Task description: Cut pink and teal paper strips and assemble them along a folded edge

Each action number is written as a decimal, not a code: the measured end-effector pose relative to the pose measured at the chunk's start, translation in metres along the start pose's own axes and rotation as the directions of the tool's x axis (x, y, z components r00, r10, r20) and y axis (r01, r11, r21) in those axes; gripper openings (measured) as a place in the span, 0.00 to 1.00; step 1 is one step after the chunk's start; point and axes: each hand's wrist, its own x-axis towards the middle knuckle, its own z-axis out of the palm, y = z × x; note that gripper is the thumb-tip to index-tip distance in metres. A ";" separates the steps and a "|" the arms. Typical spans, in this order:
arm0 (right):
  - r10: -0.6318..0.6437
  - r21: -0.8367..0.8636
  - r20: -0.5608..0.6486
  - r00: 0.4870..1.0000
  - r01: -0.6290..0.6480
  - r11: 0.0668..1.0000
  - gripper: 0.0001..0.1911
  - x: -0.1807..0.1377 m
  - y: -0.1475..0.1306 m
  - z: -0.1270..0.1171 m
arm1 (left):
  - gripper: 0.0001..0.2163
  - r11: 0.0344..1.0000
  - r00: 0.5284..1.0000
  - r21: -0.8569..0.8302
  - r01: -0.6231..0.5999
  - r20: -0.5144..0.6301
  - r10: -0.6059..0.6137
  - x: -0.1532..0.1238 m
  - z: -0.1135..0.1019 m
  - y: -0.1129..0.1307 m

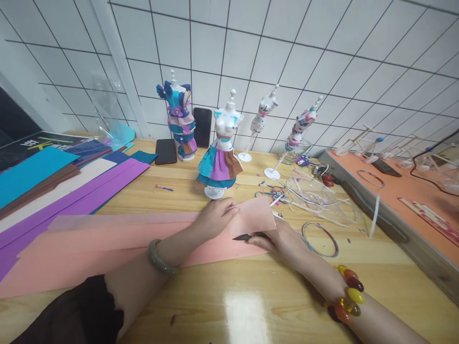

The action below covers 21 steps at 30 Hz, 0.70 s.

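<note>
Across the wooden table lies a long sheet of pink crepe paper (136, 246), folded in layers, its near end lifted in a flap. My left hand (215, 217), with a green bangle at the wrist, pinches the raised flap between thumb and fingers. Under that flap my right hand (278, 239) is closed around scissors (244, 237); their dark pointed blade shows and points left, while the handles are hidden by my fingers. Just beyond my hands stands a small white mannequin (227, 122) wearing a blue, purple and brown paper skirt (222, 165).
Coloured paper sheets (71, 203) are stacked at left. A fully dressed mannequin (179, 117), two phones and two slanting mannequins stand near the tiled wall. Plastic strips (319, 193), paper scraps and a wire ring (320, 239) lie at right, beside an orange-topped table (390, 191).
</note>
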 end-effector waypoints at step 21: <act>-0.002 -0.046 0.039 0.999 0.004 0.999 0.16 0.001 -0.008 -0.001 | 0.09 0.999 1.000 0.031 -0.007 -0.002 0.007 0.000 0.000 -0.001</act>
